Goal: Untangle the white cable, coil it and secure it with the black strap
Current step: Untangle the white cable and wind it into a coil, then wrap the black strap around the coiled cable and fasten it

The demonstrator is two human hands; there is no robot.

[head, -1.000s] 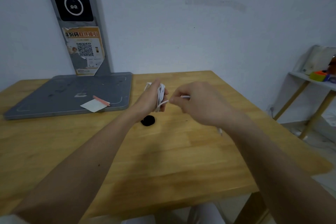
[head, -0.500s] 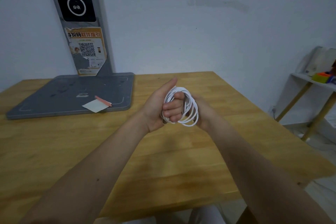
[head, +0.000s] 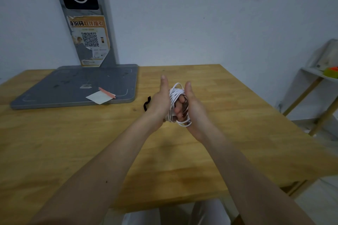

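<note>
Both hands are raised above the wooden table (head: 210, 160) with the white cable (head: 176, 95) bundled between them. The left hand (head: 161, 100) has its thumb pointing up and away, and the fingers (head: 180, 109) curl round the coil from beneath, so it grips the loops. The right hand (head: 192, 106) presses against the far side of the bundle, thumb likewise upright; its fingers are hidden behind the coil, yet the palm closes on the cable, so both hands clasp it together.

Half a second ago the coil hung as a wide open ring over the left fist, with the right hand tucked behind it. Now the loops are squeezed into a tighter, narrower bunch, and the two hands have turned so that their thumbs stand nearly parallel. One loop sticks out above the thumbs and another droops below the right palm. A pale plug end shows at the base of the left hand.

The black strap (head: 146, 103) lies on the table just left of the left wrist, partly hidden by it; in the previous picture it was covered completely. Further left of the hands sits the grey stand base (head: 54, 87), bearing a white paper slip (head: 98, 97)
</note>
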